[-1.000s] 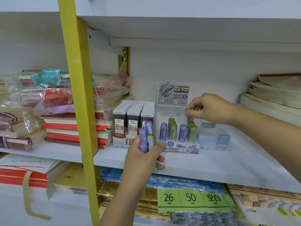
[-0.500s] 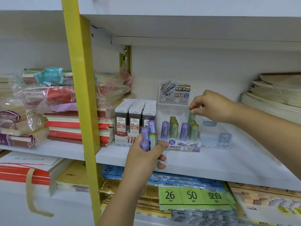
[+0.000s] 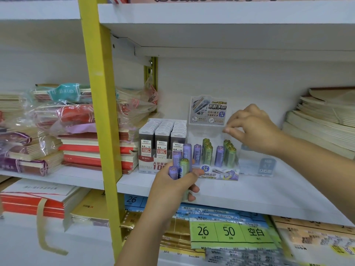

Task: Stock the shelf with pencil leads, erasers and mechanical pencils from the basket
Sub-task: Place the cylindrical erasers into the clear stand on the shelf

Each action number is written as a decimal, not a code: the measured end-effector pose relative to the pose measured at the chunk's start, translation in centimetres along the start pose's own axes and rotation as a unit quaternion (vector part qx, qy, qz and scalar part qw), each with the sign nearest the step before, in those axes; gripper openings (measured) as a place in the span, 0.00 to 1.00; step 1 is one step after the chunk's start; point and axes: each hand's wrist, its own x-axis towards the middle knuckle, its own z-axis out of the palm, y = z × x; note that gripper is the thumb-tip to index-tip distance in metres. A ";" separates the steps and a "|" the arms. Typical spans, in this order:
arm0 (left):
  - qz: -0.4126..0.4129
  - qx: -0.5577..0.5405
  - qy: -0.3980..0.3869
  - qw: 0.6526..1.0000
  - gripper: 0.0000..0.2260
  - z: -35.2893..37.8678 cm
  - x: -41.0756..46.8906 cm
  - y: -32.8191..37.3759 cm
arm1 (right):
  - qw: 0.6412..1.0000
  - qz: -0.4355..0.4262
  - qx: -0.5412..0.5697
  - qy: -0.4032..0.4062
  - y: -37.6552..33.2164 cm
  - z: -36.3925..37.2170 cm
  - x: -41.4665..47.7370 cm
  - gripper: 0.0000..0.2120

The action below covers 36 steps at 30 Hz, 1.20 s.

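Risen off the green tubes (image 3: 229,154) since a moment ago: right hand (image 3: 251,129), now above the display (image 3: 219,174), fingertips pinched together, on what cannot be told. Gripped upright in left hand (image 3: 172,186), just in front of the shelf (image 3: 249,192): spare lead tubes (image 3: 184,164). Light, stiff, smooth plastic, likely slippery; best pinched near the cap, one at a time, to slot in upright.

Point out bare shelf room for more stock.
Free: the shelf board in front of the tube display and clear box, running right toward the paper stack. Crowded: lead-case box sits right beside the display; notebooks fill the left.
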 end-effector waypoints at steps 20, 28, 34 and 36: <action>0.053 0.008 0.005 0.999 0.06 -0.2 0.0 -0.4 | 0.833 0.111 0.540 -0.051 -7.1 -1.4 -4.2 0.07; 0.081 0.044 0.017 0.996 0.09 -0.3 0.4 -0.2 | 0.977 0.061 0.197 0.059 -2.0 -2.7 0.3 0.08; 0.038 0.009 -0.002 0.999 0.07 -0.4 0.5 -0.4 | 0.983 0.025 0.172 -0.058 -1.6 0.0 0.2 0.09; 0.034 0.011 -0.002 0.999 0.06 -0.4 0.4 -0.5 | 0.983 0.018 0.174 -0.060 -1.3 0.2 0.2 0.09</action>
